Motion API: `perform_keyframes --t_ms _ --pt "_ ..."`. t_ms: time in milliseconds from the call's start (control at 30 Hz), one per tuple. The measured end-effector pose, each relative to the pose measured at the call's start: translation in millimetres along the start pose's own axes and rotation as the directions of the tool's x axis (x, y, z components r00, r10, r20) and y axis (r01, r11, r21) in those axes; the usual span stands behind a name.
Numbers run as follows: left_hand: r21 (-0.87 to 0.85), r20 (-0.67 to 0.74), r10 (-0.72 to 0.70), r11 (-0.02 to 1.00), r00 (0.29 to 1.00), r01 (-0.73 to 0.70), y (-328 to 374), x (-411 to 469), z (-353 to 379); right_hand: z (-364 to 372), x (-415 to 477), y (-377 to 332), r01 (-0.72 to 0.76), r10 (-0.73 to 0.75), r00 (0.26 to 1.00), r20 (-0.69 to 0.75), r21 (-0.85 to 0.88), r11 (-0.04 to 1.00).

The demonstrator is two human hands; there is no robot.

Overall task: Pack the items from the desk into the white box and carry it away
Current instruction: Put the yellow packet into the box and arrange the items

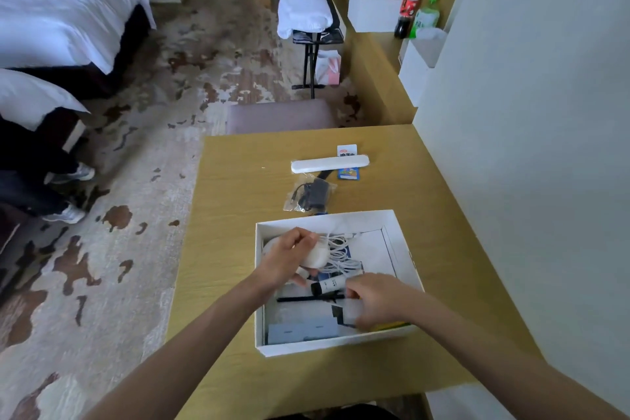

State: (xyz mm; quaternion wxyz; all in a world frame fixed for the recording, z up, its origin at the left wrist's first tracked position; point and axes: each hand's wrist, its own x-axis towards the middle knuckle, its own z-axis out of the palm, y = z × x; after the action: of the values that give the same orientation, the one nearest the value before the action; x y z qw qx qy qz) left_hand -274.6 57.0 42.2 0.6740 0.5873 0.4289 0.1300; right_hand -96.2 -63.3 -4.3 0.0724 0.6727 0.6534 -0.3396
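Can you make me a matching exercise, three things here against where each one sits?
Things:
1. long white bar
2. bagged black adapter
3. white cable

Places:
A. inside the white box
B. on the desk, just beyond the box
C. on the desk, farther away, by the small cards

Pairs: 1-C, 2-B, 3-A
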Motion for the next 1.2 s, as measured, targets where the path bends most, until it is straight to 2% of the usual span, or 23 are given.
perform_keyframes --t_ms 67,133,333,567,667,767,900,967,1033,1100,1200 --pt "-0.003 -0.028 0.009 1.000 1.000 -0.009 -0.5 -3.9 1.0 3.1 3.2 -4.4 0.069 -0.068 0.998 0.005 -0.090 0.994" --pt "-0.003 -0.056 0.012 1.000 0.998 -0.012 -0.7 -6.7 3.6 6.9 6.2 -6.3 0.121 -0.117 0.992 0.050 -0.074 0.990" --pt "0.006 -0.109 0.008 1.000 0.994 -0.007 -10.4 -12.8 16.5 0.0 9.8 1.5 0.067 -0.086 0.975 0.207 0.098 0.993" --pt "0.027 -0.131 -0.026 0.999 0.991 0.030 -26.2 -16.0 24.7 -1.6 8.1 11.5 0.114 -0.113 0.953 0.280 0.016 0.993" --pt "0.017 -0.145 -0.015 1.000 0.989 0.018 -25.3 -16.7 25.6 -2.0 8.7 12.8 0.112 -0.113 0.960 0.257 0.020 0.994" --pt "0.002 -0.169 0.008 1.000 0.986 -0.008 -24.9 -16.4 25.3 6.0 12.3 11.3 0.146 -0.151 0.978 0.147 0.041 0.988" --pt "-0.009 -0.173 0.028 1.000 0.984 -0.030 -26.1 -17.2 23.9 9.8 10.9 11.3 0.124 -0.172 0.973 0.153 0.282 0.951" --pt "-0.010 -0.161 0.027 1.000 0.987 -0.029 -26.5 -17.2 23.2 7.2 7.4 13.1 0.106 -0.158 0.978 0.136 0.328 0.939" --pt "-0.011 -0.151 0.026 1.000 0.988 -0.028 -27.3 -16.1 22.0 5.7 4.9 18.0 0.158 -0.174 0.983 0.055 0.221 0.962" --pt "-0.012 -0.146 0.024 1.000 0.989 -0.026 -28.0 -15.0 21.0 6.3 2.8 25.1 0.246 -0.247 0.969 0.004 -0.036 0.968" --pt "-0.014 -0.128 0.025 1.000 0.991 -0.027 -29.1 -13.5 19.9 9.4 -1.3 36.5 0.323 -0.334 0.942 0.020 -0.317 0.892"
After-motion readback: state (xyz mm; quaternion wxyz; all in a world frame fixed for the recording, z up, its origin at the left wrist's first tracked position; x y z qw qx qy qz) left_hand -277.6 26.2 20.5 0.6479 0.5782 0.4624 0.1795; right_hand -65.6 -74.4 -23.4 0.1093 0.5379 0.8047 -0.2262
